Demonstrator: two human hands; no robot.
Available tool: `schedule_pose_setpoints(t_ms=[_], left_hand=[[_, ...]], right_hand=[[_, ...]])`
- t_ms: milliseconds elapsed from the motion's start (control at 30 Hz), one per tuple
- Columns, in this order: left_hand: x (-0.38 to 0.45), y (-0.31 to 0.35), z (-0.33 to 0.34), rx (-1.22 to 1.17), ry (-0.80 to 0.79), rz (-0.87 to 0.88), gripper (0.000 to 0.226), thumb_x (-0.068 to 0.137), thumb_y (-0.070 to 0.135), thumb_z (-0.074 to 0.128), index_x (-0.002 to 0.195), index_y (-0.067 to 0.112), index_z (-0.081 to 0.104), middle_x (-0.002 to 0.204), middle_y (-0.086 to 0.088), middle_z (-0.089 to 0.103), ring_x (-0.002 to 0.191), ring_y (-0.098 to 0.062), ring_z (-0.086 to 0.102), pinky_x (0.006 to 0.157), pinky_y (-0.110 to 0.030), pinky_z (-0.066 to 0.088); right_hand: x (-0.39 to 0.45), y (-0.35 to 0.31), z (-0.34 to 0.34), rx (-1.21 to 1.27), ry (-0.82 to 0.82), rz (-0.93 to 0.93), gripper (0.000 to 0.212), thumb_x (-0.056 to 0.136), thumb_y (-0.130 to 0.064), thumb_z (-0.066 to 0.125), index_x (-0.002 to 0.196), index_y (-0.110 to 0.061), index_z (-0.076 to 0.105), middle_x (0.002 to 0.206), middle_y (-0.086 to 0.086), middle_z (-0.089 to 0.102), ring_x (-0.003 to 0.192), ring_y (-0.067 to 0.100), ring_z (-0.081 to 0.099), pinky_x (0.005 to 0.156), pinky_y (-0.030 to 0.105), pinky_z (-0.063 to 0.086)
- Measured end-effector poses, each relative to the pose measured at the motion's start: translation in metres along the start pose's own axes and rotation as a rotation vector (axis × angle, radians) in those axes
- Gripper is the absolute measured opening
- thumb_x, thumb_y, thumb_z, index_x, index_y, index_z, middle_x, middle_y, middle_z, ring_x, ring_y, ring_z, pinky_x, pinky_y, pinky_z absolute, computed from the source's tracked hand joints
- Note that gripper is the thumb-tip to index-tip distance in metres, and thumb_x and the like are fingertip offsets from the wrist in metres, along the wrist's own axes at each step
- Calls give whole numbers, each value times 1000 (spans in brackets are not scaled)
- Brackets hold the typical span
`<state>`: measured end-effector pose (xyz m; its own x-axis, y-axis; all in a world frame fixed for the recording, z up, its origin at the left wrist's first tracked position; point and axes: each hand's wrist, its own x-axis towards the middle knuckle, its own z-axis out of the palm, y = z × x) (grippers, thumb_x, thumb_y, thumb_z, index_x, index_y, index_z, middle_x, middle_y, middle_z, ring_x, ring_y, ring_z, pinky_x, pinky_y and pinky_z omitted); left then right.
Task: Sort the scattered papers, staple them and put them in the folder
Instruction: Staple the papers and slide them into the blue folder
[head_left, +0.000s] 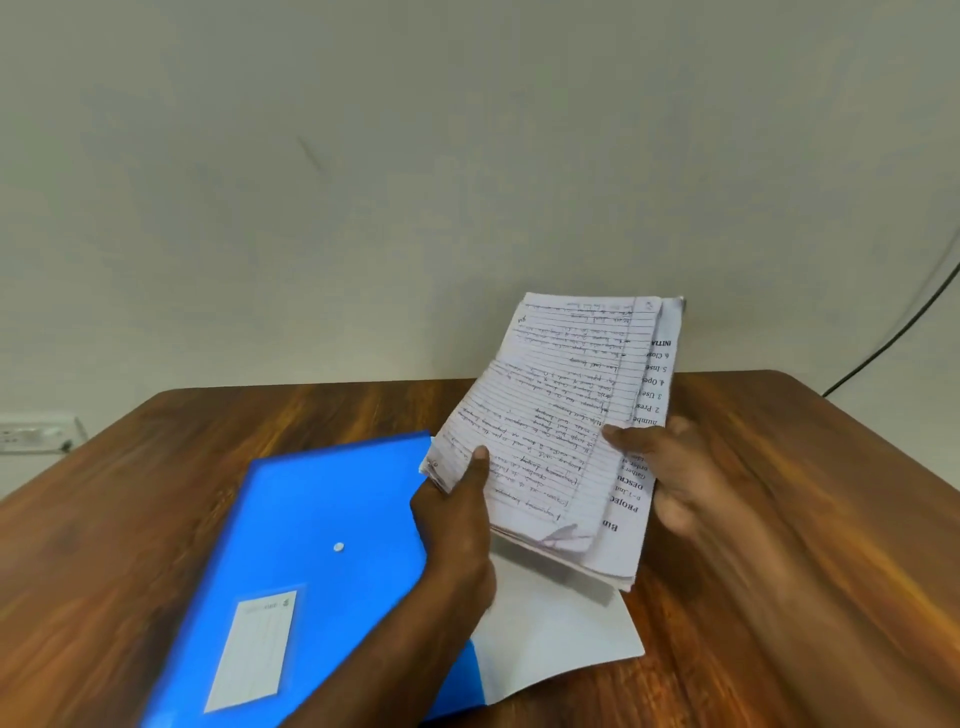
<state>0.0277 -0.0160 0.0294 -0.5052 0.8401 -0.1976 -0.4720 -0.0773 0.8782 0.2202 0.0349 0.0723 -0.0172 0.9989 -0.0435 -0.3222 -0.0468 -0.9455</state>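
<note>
A stack of papers (561, 431), handwritten lined sheets over a printed page, is held tilted above the desk (156, 467), just right of the blue folder (322, 545), which lies flat with its snap flap apparently closed. A blank white sheet (550, 629) lies on the desk beneath the stack, its left edge meeting the folder. The left hand (457, 525) grips the stack's lower left edge, thumb on top, fingers curled beneath. The right hand (670, 478), blurred, pinches the right edge, thumb across the front. The step in hand appears to be squaring the gathered sheets; no stapler is visible, so the next move probably calls for aligning edges and adding the blank sheet before stapling.
</note>
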Motion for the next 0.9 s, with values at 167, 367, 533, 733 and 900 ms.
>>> schedule_pose_setpoints(t_ms=[167,367,533,733,900], left_hand=[[-4,30,-35,338,-222,96,28,99,41,69,109,15,76,95,-7,82,78,-24,80,60,-36,61],[9,35,-78,1423,0,523,63,85,77,64,129,31,61,98,7,76,102,-23,71,82,-37,56],[-1,33,-71,1696,29,453,76,80,72,70,126,18,42,118,-2,66,110,-30,66,75,-37,44],[5,35,-73,1629,-17,403,50,88,53,66,115,17,43,103,-2,63,95,-27,62,72,-33,43],[2,38,-72,1562,-109,484,33,91,29,66,118,18,50,106,-5,66,99,-28,62,71,-33,39]], right_hand=[[2,-14,-19,-62,-35,61,32,87,17,64,117,6,66,115,26,74,104,43,73,83,59,60],[6,-23,-38,-168,-94,172,48,82,15,68,129,7,61,118,28,72,108,46,71,102,65,49],[4,-21,-38,-255,-188,249,43,86,17,64,128,5,61,118,29,72,109,47,70,94,65,55],[5,-8,-35,-325,-243,299,45,84,16,66,128,9,60,119,30,71,110,49,69,103,70,46],[5,-2,-35,-337,-288,343,42,85,17,65,126,9,60,119,32,70,107,49,71,86,64,58]])
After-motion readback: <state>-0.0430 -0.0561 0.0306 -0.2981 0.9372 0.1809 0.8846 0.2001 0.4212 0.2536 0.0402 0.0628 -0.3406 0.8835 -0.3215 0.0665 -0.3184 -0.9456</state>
